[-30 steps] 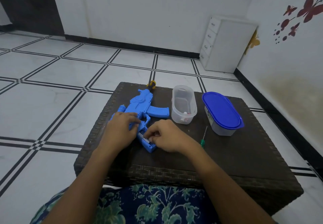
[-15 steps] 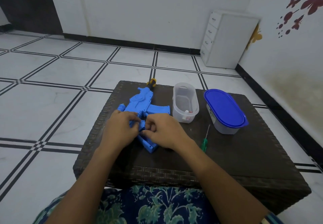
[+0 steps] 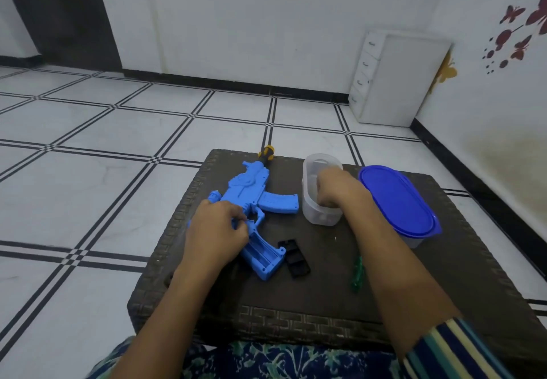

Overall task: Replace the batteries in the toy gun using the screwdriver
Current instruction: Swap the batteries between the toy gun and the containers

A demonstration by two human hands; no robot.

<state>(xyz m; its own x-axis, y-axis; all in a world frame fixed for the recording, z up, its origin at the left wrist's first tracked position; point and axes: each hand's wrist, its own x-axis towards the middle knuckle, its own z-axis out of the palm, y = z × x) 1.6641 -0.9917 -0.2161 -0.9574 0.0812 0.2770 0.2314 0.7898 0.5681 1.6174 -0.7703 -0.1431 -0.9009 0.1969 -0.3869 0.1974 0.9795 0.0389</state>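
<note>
A blue toy gun [image 3: 251,201] lies on a dark woven table [image 3: 325,284], its grip compartment open and empty. The black cover [image 3: 294,258] sits just right of the grip, with the green screwdriver [image 3: 357,273] further right. The left hand [image 3: 217,230] curls loosely over the gun, steadying it. The right hand [image 3: 336,187] reaches into a clear tub [image 3: 321,192]; whether its fingers hold anything cannot be seen. Each battery should probably be dropped fully in, keeping the gun pinned flat.

You've got a blue toy gun [image 3: 251,192] with an orange-yellow tip, black battery cover [image 3: 293,258], green screwdriver [image 3: 357,273], dark brown woven table [image 3: 325,298], blue-lidded tub [image 3: 398,201], clear tub [image 3: 321,216].
</note>
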